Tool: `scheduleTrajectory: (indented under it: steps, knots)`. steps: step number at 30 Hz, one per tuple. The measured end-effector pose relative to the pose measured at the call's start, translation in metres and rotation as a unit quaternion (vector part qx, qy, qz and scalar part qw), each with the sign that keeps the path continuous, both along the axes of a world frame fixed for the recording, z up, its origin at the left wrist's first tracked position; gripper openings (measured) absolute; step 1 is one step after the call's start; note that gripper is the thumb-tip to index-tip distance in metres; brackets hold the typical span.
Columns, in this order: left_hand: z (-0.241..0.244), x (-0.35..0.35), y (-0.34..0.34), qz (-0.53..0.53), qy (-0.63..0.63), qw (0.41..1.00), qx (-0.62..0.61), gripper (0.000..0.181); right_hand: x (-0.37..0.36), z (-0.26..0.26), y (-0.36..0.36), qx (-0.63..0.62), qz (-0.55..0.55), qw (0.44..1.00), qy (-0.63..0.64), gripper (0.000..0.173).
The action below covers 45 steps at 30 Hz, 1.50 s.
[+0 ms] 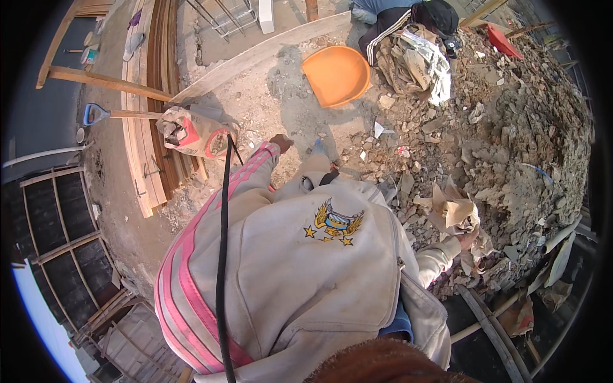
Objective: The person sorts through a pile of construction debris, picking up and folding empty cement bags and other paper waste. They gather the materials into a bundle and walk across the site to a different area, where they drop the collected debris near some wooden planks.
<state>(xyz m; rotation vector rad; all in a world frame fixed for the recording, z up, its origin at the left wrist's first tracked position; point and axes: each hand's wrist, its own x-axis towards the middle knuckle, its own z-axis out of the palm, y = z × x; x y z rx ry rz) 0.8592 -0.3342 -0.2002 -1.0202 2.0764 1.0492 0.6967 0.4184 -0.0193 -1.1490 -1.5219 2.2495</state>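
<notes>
My right hand (467,239) grips a crumpled piece of brown paper (455,213), which looks like torn sack paper, low over the rubble at the right. On the left, my left hand (282,142) reaches out over the sandy ground with nothing plainly in it; its fingers are too small to make out. Beside that forearm stands a paper cement bag (194,134) with red markings and a torn, crumpled top. Beyond the hands lies an orange plastic scoop (337,76) on the ground. My light jacket (306,268) fills the lower middle, with a black cable (223,239) across it.
Broken rubble and soil (517,143) heap up at the right. Long timber boards (153,95) lie at the left, near a shovel's blue handle (96,114). A plank (268,52) stands on edge ahead. Crumpled sacks (412,62) lie beside dark striped clothing (388,28).
</notes>
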Motion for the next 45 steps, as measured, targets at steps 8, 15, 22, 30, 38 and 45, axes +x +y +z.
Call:
scheduleTrajectory:
  steps: [8, 15, 22, 30, 38, 45]
  knots:
    - [0.013, -0.042, -0.033, 0.006, 0.129, 0.991, -0.033, 0.035, -0.091, -0.004, -0.163, 0.077, 0.062, 0.995, -0.005, 0.049]
    - [0.061, 0.003, -0.095, 0.149, 0.173, 0.973, -0.021, 0.043, -0.160, 0.028, -0.278, 0.094, 0.172, 0.980, 0.025, 0.051]
    - [0.010, 0.178, -0.091, 0.380, 0.102, 0.917, -0.067, 0.041, -0.234, 0.041, -0.399, 0.074, 0.310, 0.948, 0.019, 0.041]
    - [-0.051, 0.294, 0.029, 0.216, -0.044, 0.963, -0.158, 0.032, -0.293, 0.002, -0.548, 0.023, 0.454, 0.891, -0.015, 0.048]
    - [-0.023, 0.234, 0.089, 0.578, 0.118, 0.805, -0.059, 0.031, -0.271, -0.022, -0.691, -0.049, 0.501, 0.864, 0.027, 0.041]
    - [-0.042, 0.246, 0.096, 0.586, 0.198, 0.778, -0.107, 0.032, -0.247, -0.046, -0.787, -0.033, 0.522, 0.850, 0.070, 0.027]
